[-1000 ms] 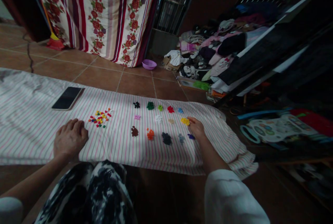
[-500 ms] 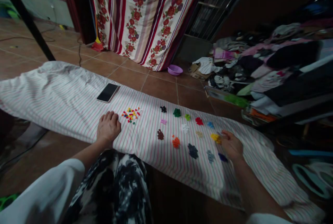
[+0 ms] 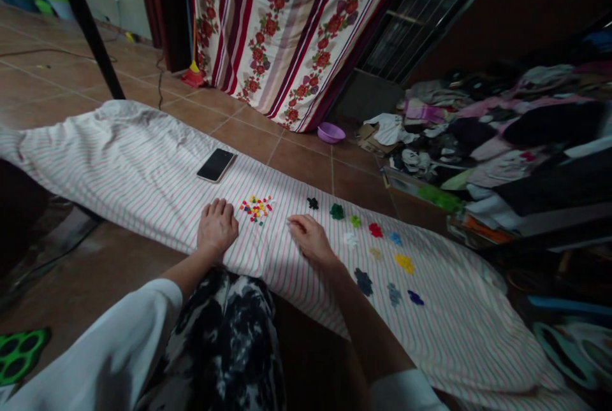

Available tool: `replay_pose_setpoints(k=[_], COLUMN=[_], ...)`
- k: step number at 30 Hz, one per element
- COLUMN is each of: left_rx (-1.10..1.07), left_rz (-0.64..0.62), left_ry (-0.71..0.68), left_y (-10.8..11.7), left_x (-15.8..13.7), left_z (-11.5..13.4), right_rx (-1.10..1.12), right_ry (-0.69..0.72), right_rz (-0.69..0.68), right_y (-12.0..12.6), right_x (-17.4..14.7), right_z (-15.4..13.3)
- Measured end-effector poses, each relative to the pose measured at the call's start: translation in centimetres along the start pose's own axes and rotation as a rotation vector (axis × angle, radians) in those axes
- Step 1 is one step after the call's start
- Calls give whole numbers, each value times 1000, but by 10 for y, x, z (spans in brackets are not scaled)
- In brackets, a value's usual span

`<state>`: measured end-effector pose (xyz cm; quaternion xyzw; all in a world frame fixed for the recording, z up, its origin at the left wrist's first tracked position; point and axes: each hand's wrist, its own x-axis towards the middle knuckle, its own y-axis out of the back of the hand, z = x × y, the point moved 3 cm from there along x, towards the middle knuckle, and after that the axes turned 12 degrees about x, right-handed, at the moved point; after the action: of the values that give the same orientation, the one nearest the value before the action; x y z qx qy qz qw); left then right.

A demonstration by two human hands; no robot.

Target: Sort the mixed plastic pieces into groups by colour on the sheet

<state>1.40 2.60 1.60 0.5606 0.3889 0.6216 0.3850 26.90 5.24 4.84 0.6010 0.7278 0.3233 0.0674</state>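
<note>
My left hand [image 3: 218, 226] lies flat on the striped cloth, fingers out, beside a loose pile of small mixed-colour pieces [image 3: 257, 208]. On the other side of that pile hovers my right hand [image 3: 312, 237], its fingers loosely bent and pointing at the pieces; I see nothing held in them. Sorted heaps spread to the right: black pieces [image 3: 312, 203], dark green pieces [image 3: 336, 211], light green pieces [image 3: 355, 221], red pieces [image 3: 375, 230], yellow pieces [image 3: 404, 263] and dark grey pieces [image 3: 363, 281], among several others. My right hand and forearm hide some heaps.
A phone [image 3: 216, 165] rests on the striped cloth [image 3: 129, 169] behind my left hand. Beyond the cloth's far edge are a tiled floor, a purple basin [image 3: 331, 132] and a floral curtain [image 3: 296, 35]. Heaped clothes [image 3: 478, 124] lie at the right.
My right hand has moved left from the yellow heap to beside the mixed pile. The left hand stays on the cloth. The view has shifted slightly.
</note>
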Motion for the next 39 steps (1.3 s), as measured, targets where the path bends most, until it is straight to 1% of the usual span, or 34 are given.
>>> replay_pose_setpoints(k=[2, 4, 6, 9, 14, 17, 21, 25, 29, 32, 36, 39], left_rx=[-5, -6, -8, -18, -48, -54, -40, -31, -19, 2, 24, 33], left_rz=[-9, -12, -16, -29, -37, -27, 0, 20, 44, 41, 35, 32], left_ry=[1, -1, -4, 1, 4, 4, 8, 2, -4, -21, -22, -34], left_y=[0, 1, 1, 2, 4, 3, 1, -1, 0, 1, 2, 3], left_x=[0, 1, 1, 1, 1, 1, 0, 0, -1, -1, -1, -1], left_z=[0, 0, 0, 0, 0, 0, 0, -1, -1, -1, -1, -1], right_rx=[-5, -27, -64, -128, -244, -290, -303, -278, -160, 6, 169, 302], right_ry=[23, 3, -35, -60, -116, -153, -204, -205, -210, -279, -335, -352], right_rz=[-71, -105, -119, -129, -162, -157, -117, -43, 87, 190, 239, 310], right_y=[-29, -50, -65, -77, -85, -88, -92, -95, -95, -93, -93, -94], right_x=[7, 15, 21, 29, 37, 38, 38, 35, 32, 29, 26, 21], right_z=[-5, -6, -6, -9, -17, -20, -21, -20, -14, -4, 7, 8])
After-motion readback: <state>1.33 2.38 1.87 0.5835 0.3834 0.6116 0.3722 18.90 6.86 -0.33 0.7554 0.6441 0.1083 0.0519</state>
